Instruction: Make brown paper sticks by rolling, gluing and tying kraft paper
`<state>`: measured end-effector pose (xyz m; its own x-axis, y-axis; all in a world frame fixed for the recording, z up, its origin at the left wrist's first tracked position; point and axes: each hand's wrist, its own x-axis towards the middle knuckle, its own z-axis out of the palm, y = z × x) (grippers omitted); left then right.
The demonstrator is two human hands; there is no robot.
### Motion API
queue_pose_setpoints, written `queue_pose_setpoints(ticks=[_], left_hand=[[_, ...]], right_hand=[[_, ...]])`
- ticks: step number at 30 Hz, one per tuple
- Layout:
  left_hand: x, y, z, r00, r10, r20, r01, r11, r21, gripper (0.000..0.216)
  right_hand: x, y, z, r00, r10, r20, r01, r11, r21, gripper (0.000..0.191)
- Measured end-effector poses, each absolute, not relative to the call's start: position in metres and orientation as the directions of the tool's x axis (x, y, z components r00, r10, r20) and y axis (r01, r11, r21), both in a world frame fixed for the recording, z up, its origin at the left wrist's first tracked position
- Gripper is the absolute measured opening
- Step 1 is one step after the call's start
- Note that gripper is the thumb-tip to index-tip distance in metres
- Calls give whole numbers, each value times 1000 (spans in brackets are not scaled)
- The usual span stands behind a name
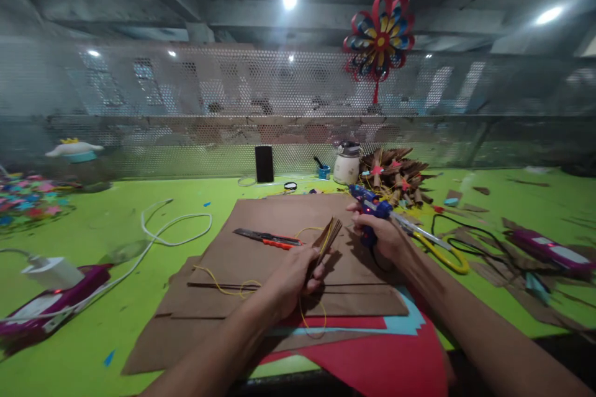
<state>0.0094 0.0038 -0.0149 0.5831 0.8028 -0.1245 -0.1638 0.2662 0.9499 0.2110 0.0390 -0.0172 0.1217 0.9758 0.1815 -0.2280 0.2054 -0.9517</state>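
Observation:
Pinched in my left hand [300, 273] is a rolled brown paper piece [329, 237] with yellow string running along it and dangling below. My right hand [379, 231] grips a blue glue gun [370, 203], its nozzle pointing away toward the back left. Beneath both hands lie stacked brown paper sheets [261, 217]. A utility knife [270, 239] with an orange-red handle rests on them, just left of my left hand. Yellow-handled scissors [440, 248] lie beside my right wrist. Narrow brown strips [223, 286] cross the sheets near my left forearm.
A pile of brown paper rolls [398, 177] stands behind the glue gun, beside a white jar [347, 163]. Purple power strips [549, 251] lie at both sides; a white cable [172, 232] loops at left. Red paper [386, 360] overhangs the front edge. A mesh screen [223, 87] closes the back.

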Motion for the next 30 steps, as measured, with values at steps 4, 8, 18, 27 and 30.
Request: queue_pose_setpoints(ticks=[4,8,18,27,30], left_hand=[[10,0,-7,600,780,-176,-110,298,948,28],[10,-1,-3,614,770,-174,-94,290,952,28],[5,-5,-4,609,786,-106,-44,168,985,35],[9,-6,2,588,808,-29,17,23,1000,32],[9,-4,1,572,820,-29,-17,47,999,34]], right_hand=[[221,39,-13,-97,968,232,-162,215,-963,23],[223,39,-16,-288,945,153,-200,97,-975,24],[225,43,-17,-283,946,156,-264,80,-961,17],[227,47,-19,-202,959,197,-204,156,-967,20],[227,47,-21,-143,966,217,-180,190,-965,22]])
